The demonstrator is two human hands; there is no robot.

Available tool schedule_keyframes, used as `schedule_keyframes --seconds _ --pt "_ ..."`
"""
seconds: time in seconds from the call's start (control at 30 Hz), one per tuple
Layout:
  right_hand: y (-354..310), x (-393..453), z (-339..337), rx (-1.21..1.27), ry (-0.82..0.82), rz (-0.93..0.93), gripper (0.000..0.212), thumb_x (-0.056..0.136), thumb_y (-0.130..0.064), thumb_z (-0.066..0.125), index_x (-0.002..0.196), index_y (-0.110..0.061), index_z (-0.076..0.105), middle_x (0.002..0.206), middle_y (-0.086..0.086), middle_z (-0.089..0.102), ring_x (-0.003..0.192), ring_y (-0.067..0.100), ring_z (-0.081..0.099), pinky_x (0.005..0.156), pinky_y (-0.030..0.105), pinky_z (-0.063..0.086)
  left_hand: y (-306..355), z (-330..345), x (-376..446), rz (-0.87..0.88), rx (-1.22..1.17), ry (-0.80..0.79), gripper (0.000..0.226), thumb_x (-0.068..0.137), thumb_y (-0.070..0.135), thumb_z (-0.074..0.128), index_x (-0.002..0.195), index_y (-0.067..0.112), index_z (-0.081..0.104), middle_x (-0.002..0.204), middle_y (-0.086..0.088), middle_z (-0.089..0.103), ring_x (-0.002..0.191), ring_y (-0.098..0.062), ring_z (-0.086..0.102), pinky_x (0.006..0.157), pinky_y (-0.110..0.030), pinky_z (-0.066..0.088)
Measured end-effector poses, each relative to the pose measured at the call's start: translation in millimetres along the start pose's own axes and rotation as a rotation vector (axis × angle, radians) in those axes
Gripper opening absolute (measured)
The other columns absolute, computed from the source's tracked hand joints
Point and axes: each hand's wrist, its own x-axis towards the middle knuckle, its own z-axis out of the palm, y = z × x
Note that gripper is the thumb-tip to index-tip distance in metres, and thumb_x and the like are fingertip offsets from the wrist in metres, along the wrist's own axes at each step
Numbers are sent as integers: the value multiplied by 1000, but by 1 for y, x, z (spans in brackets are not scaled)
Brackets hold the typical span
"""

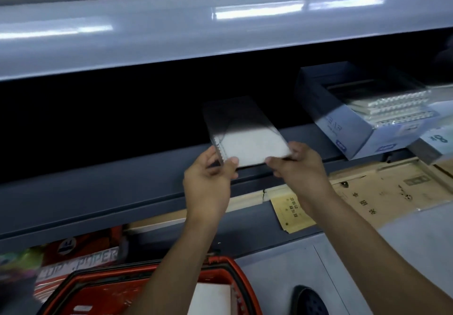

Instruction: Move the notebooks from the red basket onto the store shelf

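Both hands hold 1 notebook [247, 140] at its near edge. The left hand [208, 179] has its fingers [231, 161] curled round the near left corner by the spiral binding, thumb on top. The right hand [299, 167] pinches the near right corner, its fingers narrow on the cover. The notebook is over the front lip of the dark shelf [122, 187], its far half reaching into the shadowed opening; whether it rests on the shelf cannot be told.

To the right on the same shelf stands an open blue box [355, 130] with about 4 stacked spiral notebooks [397, 108] inside. Brown paper envelopes [382, 192] lie on the level below. The red basket [147, 290] sits low between the forearms, with something white in it.

The held notebook has a pale cover, a clear wrapper and a spiral along its left side.
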Motion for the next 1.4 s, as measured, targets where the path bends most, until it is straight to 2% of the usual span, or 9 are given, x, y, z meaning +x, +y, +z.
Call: schedule_keyframes --seconds 0.17,0.4,0.57,0.7,0.87,0.97,1.07,1.23,1.4 --pt "12 12 1 -413 138 -212 62 82 -37 81 136 -14 60 120 3 59 127 24 42 104 36 41 -11 -1 13 48 141 66 45 86 18 79 130 17 66 98 9 74 87 -11 72 85 -36 61" --pt "4 39 19 -381 167 -247 63 90 -35 73 146 -18 50 102 -2 52 133 24 34 103 31 37 -13 15 43 201 363 121 40 90 32 74 125 13 67 109 3 67 103 -15 66 100 -36 53" --pt "15 47 16 -354 181 -271 60 86 -38 77 139 -20 57 117 9 63 126 26 51 102 35 49 -18 17 37 167 224 57 51 95 13 68 143 5 53 122 3 68 116 -7 64 103 -20 47" --pt "19 34 10 -358 237 -301 56 88 -34 75 138 -16 59 95 -9 60 124 26 46 99 39 48 -19 20 28 161 158 26 51 95 10 67 143 5 52 134 -4 66 120 -7 63 108 -22 46" --pt "22 8 1 -426 290 -345 49 93 -35 69 137 -18 58 142 4 49 131 24 30 96 25 30 -12 15 13 125 71 -52 59 88 7 74 143 8 52 133 6 63 103 13 61 93 -6 46" --pt "26 -21 -6 -347 341 -414 44 92 -36 68 133 -22 60 147 -2 42 134 18 27 100 27 34 -5 -3 -9 127 84 -23 69 85 15 78 147 10 47 145 2 55 126 -4 55 107 -19 44" --pt "27 -53 -3 -236 264 -406 48 92 -41 69 136 -23 58 139 -9 44 136 15 32 107 39 44 3 -26 -31 119 69 1 67 84 17 79 145 10 51 146 -6 55 129 -12 55 102 -21 46" --pt "47 -110 10 -171 181 -264 45 91 -45 69 131 -25 62 131 -4 59 129 18 49 105 36 46 -2 -81 -77 121 149 43 55 86 15 79 136 6 60 135 -6 64 122 -15 62 93 -14 49" --pt "113 -165 30 -220 -5 -50 42 94 -34 68 131 -15 61 125 -9 54 122 10 50 104 26 43 -66 -137 -129 40 392 55 46 84 17 81 126 9 65 120 -5 70 112 -15 64 97 -27 52"
